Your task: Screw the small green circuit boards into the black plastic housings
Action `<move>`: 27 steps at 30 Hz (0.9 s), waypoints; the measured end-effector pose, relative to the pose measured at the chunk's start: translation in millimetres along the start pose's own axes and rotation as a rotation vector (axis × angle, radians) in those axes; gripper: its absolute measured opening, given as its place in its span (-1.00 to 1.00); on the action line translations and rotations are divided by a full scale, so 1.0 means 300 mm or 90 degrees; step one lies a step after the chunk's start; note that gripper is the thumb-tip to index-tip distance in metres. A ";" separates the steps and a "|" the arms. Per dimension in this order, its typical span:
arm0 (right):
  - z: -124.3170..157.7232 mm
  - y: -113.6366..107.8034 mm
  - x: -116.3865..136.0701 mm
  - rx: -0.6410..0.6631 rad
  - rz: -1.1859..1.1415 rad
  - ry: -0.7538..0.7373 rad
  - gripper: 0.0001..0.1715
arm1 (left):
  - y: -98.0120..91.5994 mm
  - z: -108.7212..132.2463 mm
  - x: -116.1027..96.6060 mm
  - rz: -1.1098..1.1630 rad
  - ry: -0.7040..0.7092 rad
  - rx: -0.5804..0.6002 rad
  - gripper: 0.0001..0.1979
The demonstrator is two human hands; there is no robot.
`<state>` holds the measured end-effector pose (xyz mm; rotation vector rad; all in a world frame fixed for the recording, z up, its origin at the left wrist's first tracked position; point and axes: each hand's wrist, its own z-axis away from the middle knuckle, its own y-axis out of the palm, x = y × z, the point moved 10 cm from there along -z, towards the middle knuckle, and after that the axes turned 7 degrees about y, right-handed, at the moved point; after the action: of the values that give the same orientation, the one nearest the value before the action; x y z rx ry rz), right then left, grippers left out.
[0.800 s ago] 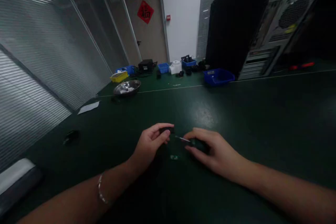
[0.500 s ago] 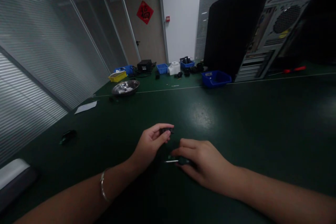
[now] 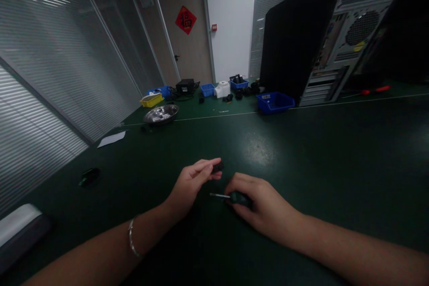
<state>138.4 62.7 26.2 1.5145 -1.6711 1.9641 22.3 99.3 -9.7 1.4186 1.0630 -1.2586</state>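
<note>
One left hand (image 3: 191, 183) pinching a small dark part (image 3: 218, 167) between thumb and fingers above a green table (image 3: 318, 156), right hand (image 3: 264, 199) nearer and to the right, fingers curled around a screwdriver (image 3: 238, 198), its metal shaft (image 3: 220, 195) pointing left, metal bowl (image 3: 166, 121) at far left, blue tray (image 3: 276, 106) at far right.
</note>
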 end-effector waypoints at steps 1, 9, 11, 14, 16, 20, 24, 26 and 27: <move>-0.005 -0.015 -0.017 -0.018 -0.052 0.022 -0.83 | -0.003 0.000 0.008 0.024 -0.007 -0.006 -0.70; -0.019 -0.056 -0.135 -0.106 -0.332 0.199 -0.89 | 0.079 0.037 0.033 0.173 -0.059 0.029 -0.65; -0.013 -0.042 -0.147 -0.102 -0.378 0.231 -0.85 | 0.097 0.045 0.025 0.174 -0.052 0.040 -0.67; -0.007 -0.026 -0.153 -0.091 -0.408 0.259 -0.83 | 0.099 0.049 0.019 0.164 -0.036 0.033 -0.74; -0.006 -0.023 -0.148 -0.086 -0.405 0.260 -0.83 | 0.096 0.047 0.014 0.143 -0.021 0.032 -0.77; -0.007 -0.032 -0.130 -0.088 -0.386 0.231 -0.85 | 0.083 0.041 0.009 0.078 -0.013 0.020 -0.79; -0.008 -0.057 -0.114 -0.120 -0.346 0.183 -0.90 | 0.074 0.039 0.004 0.058 -0.024 0.002 -0.79; -0.010 -0.065 -0.106 -0.127 -0.324 0.160 -0.92 | 0.078 0.040 0.000 0.056 -0.025 0.009 -0.78; -0.011 -0.067 -0.104 -0.127 -0.315 0.153 -0.93 | 0.080 0.040 -0.001 0.055 -0.025 0.012 -0.78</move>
<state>164.6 87.2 16.4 1.3862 -1.2094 1.5909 43.3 82.8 -7.7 1.4332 0.9561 -1.2318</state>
